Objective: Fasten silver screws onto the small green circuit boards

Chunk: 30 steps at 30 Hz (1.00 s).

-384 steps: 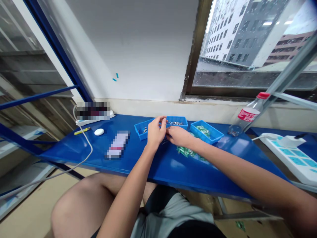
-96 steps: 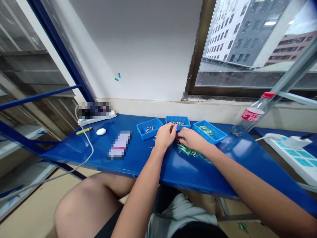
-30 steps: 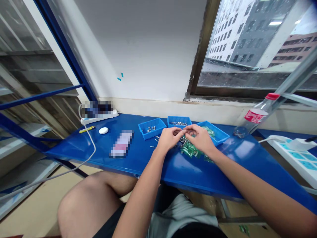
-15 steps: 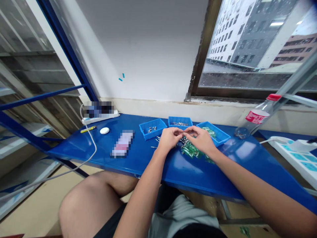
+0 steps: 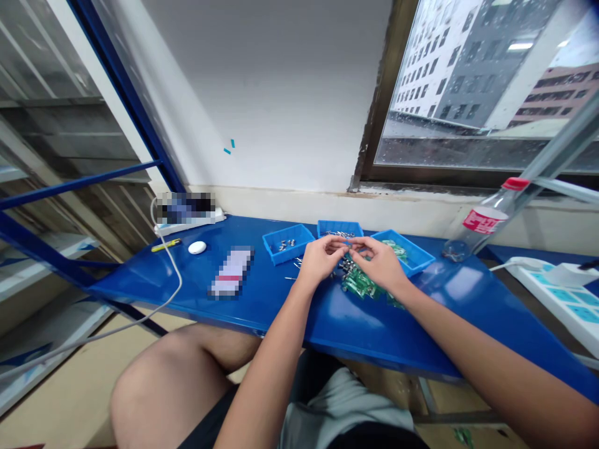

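My left hand (image 5: pixel 322 257) and my right hand (image 5: pixel 378 260) meet fingertip to fingertip above the blue table (image 5: pixel 276 305). Both are closed in a pinch around a tiny piece that is too small to name. Under and beside my right hand lies a pile of green, clear-looking parts (image 5: pixel 362 284) mixed with small metal pieces. A few thin metal pins (image 5: pixel 292 278) lie left of my left hand. Just beyond the hands stand three blue trays: the left tray (image 5: pixel 282 257) holds several small metal parts, the middle tray (image 5: pixel 339 224) thin metal pieces, the right tray (image 5: pixel 423 260) green parts.
A plastic bottle (image 5: pixel 486 219) with a red cap stands at the back right, near a white power strip (image 5: pixel 556 293). On the left lie a blurred-out phone-like item (image 5: pixel 233 271), a round white object (image 5: pixel 197 247), a yellow cutter (image 5: pixel 165 246) and a white cable (image 5: pixel 180 274).
My fingers have shifted slightly at the tips, with the forefingers straighter and nearer each other. The hands stay in the same place; trays and pile are unmoved.
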Tool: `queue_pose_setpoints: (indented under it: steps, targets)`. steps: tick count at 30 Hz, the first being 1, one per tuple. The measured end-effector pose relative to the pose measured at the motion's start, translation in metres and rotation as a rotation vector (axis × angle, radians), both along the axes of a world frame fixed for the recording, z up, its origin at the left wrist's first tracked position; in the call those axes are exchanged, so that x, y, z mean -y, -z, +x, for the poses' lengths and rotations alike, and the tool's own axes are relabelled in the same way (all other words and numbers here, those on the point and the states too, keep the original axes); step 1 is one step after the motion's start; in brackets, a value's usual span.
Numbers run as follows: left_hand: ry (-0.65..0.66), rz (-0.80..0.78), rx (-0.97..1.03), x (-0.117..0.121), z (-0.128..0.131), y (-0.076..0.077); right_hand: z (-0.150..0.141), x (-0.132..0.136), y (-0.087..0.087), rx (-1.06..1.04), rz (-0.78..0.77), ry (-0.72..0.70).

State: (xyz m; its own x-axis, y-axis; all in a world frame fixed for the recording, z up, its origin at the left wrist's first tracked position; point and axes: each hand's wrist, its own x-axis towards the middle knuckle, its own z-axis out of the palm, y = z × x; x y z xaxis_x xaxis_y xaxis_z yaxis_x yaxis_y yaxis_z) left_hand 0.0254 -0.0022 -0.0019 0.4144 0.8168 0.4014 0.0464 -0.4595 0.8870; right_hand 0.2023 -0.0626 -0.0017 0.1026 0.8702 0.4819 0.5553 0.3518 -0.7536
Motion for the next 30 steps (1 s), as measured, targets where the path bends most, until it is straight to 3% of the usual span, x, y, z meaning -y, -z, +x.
queue_pose_setpoints:
  steps: [10, 19, 25, 30]
  targets:
    - [0.065, -0.089, 0.049, 0.006, -0.001, -0.007, 0.0, 0.0, 0.001, 0.122, 0.115, 0.003]
    - [-0.126, -0.052, 0.209, -0.001, -0.001, -0.007, -0.008, 0.005, -0.002, 0.026, 0.082, 0.008]
    - [-0.169, -0.092, 0.325, -0.004, 0.0, -0.007, -0.009, 0.007, -0.006, 0.051, 0.07, 0.012]
    - [-0.251, 0.002, 0.241, -0.005, -0.005, -0.007, -0.01, 0.008, -0.007, 0.083, 0.067, -0.011]
